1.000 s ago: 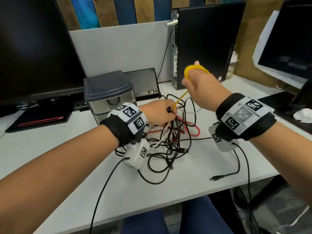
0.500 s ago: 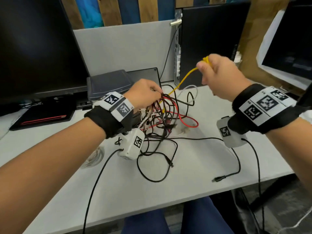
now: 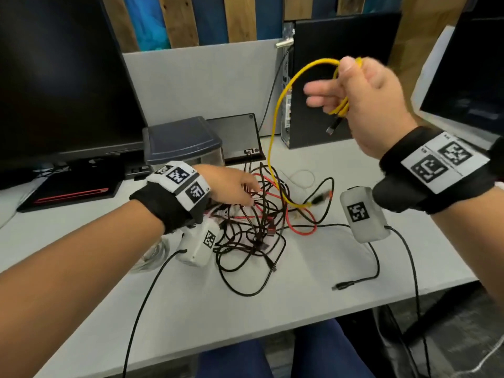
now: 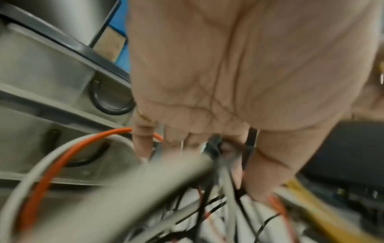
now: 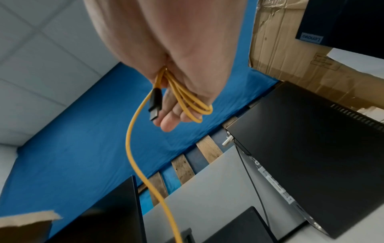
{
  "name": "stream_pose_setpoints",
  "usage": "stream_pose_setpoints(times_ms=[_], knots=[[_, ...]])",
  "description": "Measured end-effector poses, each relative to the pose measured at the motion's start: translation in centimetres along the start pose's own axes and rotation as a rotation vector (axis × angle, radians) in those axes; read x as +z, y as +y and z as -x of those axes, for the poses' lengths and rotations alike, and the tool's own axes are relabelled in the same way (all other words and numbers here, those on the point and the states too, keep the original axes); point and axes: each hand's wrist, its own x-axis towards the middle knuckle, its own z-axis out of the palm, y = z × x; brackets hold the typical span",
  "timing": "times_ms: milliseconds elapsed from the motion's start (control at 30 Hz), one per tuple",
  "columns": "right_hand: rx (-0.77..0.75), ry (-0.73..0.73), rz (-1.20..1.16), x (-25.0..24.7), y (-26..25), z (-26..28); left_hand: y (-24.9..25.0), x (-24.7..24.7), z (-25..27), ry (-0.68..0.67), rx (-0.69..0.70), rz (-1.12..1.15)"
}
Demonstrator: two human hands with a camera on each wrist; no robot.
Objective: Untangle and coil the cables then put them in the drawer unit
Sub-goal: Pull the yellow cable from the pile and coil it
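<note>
A tangle of black, red and white cables (image 3: 259, 222) lies in the middle of the white desk (image 3: 191, 309). My right hand (image 3: 330, 83) is raised above it and grips several loops of a yellow cable (image 3: 275, 118). The cable's black plug (image 3: 333, 128) hangs under the fingers, and its free length runs down into the tangle. In the right wrist view the hand (image 5: 182, 65) holds the yellow loops (image 5: 187, 102). My left hand (image 3: 237, 186) rests on the tangle with its fingers stretched out; the left wrist view shows the fingers (image 4: 145, 144) among the cables (image 4: 207, 213). The grey drawer unit (image 3: 182, 140) stands behind the left hand.
A large monitor (image 3: 60, 77) is at the back left, a black computer tower (image 3: 341, 77) at the back, and another monitor (image 3: 477, 77) on the right. A black and red flat device (image 3: 73, 186) lies on the left. A loose black plug (image 3: 343, 286) lies near the desk's front edge.
My right hand has risen and moved right, drawing the yellow cable up out of the tangle with more loops in its grip. My left hand has gone from gripping the tangle to lying on it.
</note>
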Motion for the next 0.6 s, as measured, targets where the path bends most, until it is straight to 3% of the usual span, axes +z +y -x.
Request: stream_pose_setpoints(times_ms=[67,133,167,233,333,433,533,600], knots=[[0.036,-0.049,0.082,0.5,0.5,0.5,0.9,-1.2,0.3,0.206,0.024,0.222],[0.06,-0.072,0.157,1.0,0.8,0.9,2.0,-2.3,0.7,0.486,0.046,0.552],[0.064,-0.077,0.196,1.2,0.9,1.1,2.4,-2.7,0.8,0.563,0.088,0.726],[0.056,-0.067,0.285,1.5,1.0,1.3,3.2,-2.9,0.8,0.541,0.23,0.933],[0.046,-0.018,0.292,1.6,1.1,1.5,4.4,-1.7,0.7,0.476,0.385,0.914],[0.149,0.045,-0.048,1.6,0.5,1.2,4.3,-0.5,-0.1,0.549,0.345,0.829],[0.283,0.061,-0.437,1.2,-0.7,1.1,2.8,0.6,-1.1,0.458,0.27,0.708],[0.302,0.023,-0.614,0.9,-1.4,1.2,2.3,1.5,-1.3,0.382,0.24,0.49]])
